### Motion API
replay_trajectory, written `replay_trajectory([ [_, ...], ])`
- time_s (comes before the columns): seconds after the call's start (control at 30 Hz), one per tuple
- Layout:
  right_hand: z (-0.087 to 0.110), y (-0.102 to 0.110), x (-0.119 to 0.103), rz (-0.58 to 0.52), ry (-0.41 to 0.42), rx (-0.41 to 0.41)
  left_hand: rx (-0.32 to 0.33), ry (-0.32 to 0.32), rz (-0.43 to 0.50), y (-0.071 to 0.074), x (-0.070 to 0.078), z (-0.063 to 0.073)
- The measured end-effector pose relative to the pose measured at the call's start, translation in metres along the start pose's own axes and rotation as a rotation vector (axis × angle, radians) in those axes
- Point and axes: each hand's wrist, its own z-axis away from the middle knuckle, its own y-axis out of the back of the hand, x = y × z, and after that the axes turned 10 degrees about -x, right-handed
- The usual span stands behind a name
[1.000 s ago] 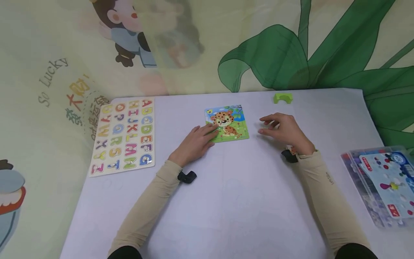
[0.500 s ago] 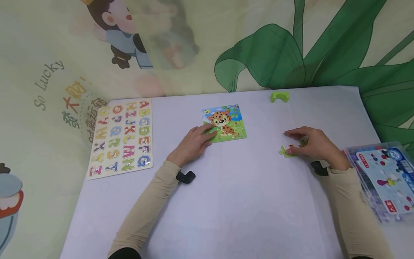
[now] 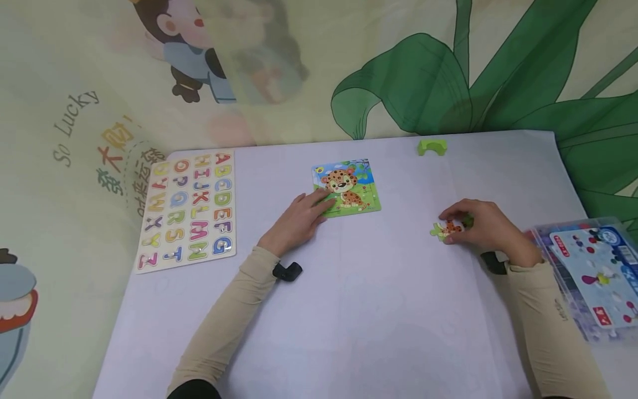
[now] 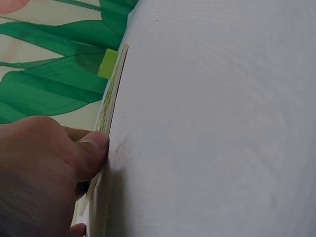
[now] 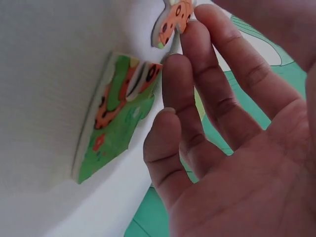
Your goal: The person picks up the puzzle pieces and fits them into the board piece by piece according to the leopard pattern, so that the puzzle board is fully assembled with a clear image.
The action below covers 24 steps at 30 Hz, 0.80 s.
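My left hand (image 3: pixel 301 219) holds the lower left edge of a leopard jigsaw puzzle board (image 3: pixel 356 194), its fingers over the picture. In the left wrist view the thumb (image 4: pixel 93 148) sits against the board's thin edge (image 4: pixel 118 81). To the right, my right hand (image 3: pixel 480 227) pinches a small orange, black-spotted puzzle piece (image 3: pixel 451 227) between thumb and fingers. That spotted piece (image 5: pixel 173 22) shows at the fingertips in the right wrist view. A green and orange puzzle piece (image 5: pixel 116 111) lies on the white cloth below the curled lower fingers.
An alphabet board (image 3: pixel 186 210) of colourful letters lies at the left of the white-covered table (image 3: pixel 349 310). A green arch block (image 3: pixel 432 147) stands near the back edge. A clear plastic box (image 3: pixel 590 277) with a printed card is at the right edge.
My right hand has moved right and toward me from beside the leopard board, reaching the loose puzzle pieces and taking hold of one. The left hand stays on the board.
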Motion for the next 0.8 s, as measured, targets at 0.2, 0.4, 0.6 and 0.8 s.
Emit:
replay_trajectory([
  [0.2, 0.001, -0.001, -0.001, -0.006, -0.005, -0.003, -0.003, -0.010, -0.056, -0.001, 0.000, -0.001],
  [0.4, 0.002, -0.003, -0.003, -0.002, 0.033, 0.014, -0.017, 0.010, -0.034, 0.000, 0.001, 0.000],
  [0.6, 0.002, -0.008, -0.004, -0.005, 0.074, 0.044, -0.047, 0.041, 0.034, 0.003, 0.003, 0.001],
  [0.8, 0.000, -0.011, -0.007, 0.015, 0.121, 0.081, -0.065, 0.077, 0.082, 0.002, 0.001, 0.000],
])
